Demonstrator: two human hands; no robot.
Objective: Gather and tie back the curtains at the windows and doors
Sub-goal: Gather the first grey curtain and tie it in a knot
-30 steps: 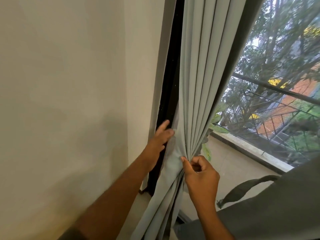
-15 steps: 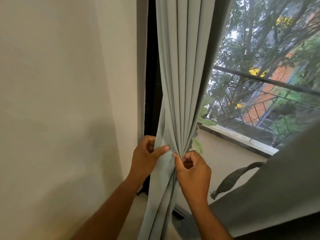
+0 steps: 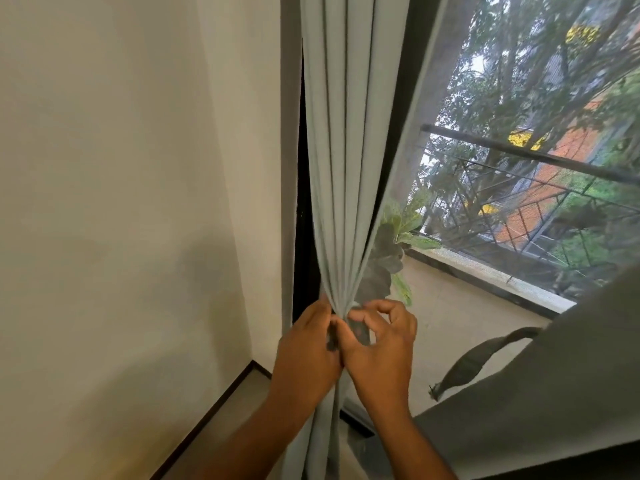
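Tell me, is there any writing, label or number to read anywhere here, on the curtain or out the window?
None can be read. The pale curtain gathered by the left hand and right hand is plain. The yellow patches outside among the trees are too blurred to tell if they bear any text.

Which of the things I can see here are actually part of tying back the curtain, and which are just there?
Part of the job:
pale curtain
left hand
right hand
dark strap

Just there:
potted plant
balcony railing
white wall
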